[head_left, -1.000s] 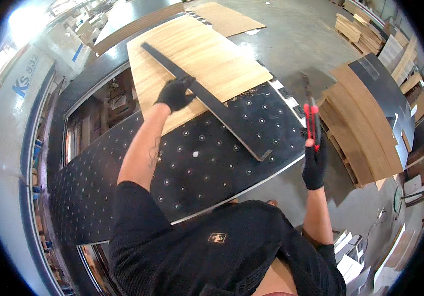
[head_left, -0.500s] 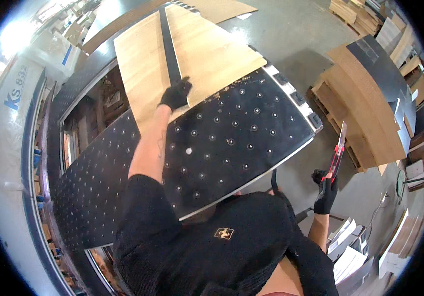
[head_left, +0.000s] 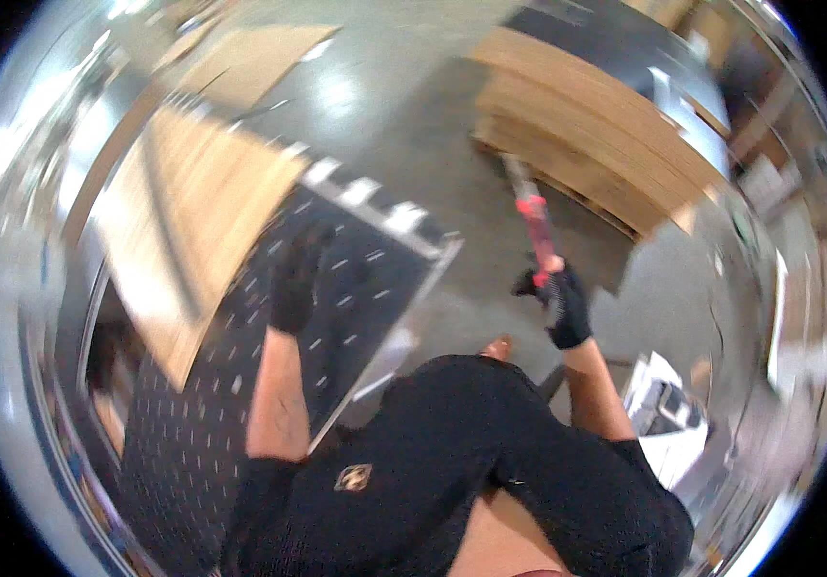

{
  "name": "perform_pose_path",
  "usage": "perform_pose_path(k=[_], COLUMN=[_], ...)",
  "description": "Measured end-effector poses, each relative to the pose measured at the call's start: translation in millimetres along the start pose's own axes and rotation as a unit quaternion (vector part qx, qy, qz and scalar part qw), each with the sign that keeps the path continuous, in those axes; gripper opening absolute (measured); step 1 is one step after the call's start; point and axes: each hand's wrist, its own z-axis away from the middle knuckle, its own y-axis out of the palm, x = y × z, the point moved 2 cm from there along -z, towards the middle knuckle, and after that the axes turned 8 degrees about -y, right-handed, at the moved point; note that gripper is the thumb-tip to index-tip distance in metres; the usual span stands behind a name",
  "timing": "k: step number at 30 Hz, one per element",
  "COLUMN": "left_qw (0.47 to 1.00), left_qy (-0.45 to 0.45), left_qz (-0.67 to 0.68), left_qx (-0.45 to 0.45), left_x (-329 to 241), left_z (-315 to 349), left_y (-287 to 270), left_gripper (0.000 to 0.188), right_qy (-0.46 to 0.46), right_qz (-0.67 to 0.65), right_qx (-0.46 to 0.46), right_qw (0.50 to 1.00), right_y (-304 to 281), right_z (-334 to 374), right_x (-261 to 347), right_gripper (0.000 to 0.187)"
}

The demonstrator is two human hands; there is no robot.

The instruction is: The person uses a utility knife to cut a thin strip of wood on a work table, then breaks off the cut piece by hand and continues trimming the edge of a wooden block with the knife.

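In my right hand [head_left: 563, 310], in a black glove, is a red utility knife [head_left: 535, 223] with its long blade pointing away from me, over the floor. My left hand [head_left: 295, 284], also gloved in black, is above the black studded table [head_left: 351, 332], beside the edge of a light wood-grain panel [head_left: 211, 192]. Motion blur and the dark surface behind hide its fingers. A narrow dark strip [head_left: 165, 212] lies lengthwise on the panel, which rests on the table.
Ahead to the right, a stack of brown boards [head_left: 577, 115] sits on a pallet, with a dark sheet on top. White papers [head_left: 668, 452] lie at my right. A flat brown sheet [head_left: 250, 62] is on the floor beyond the table.
My view has swung right, so table and panel appear farther left. My left hand has come off the strip and panel. My right hand still holds the knife, now nearer the middle of view.
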Motion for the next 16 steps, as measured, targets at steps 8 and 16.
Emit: perform_pose_path(k=[8,16], left_qw=[0.899,0.846], left_qy=[-0.016,0.332], left_qz=[0.271,0.107], left_qx=[0.344,0.403], left_x=[-208.7,-207.3], left_z=[-51.2,-84.8], left_y=[223.7,387.4], left_gripper=[0.041,0.035], right_qy=[-0.049,-0.104], right_qz=[-0.088,-0.133], right_qx=[-0.104,-0.348], right_qw=[0.989,0.922], right_y=[-119.0,-209.4], right_z=[10.7,60.0], right_x=[92.9,113.7], right_gripper=[0.056,0.035])
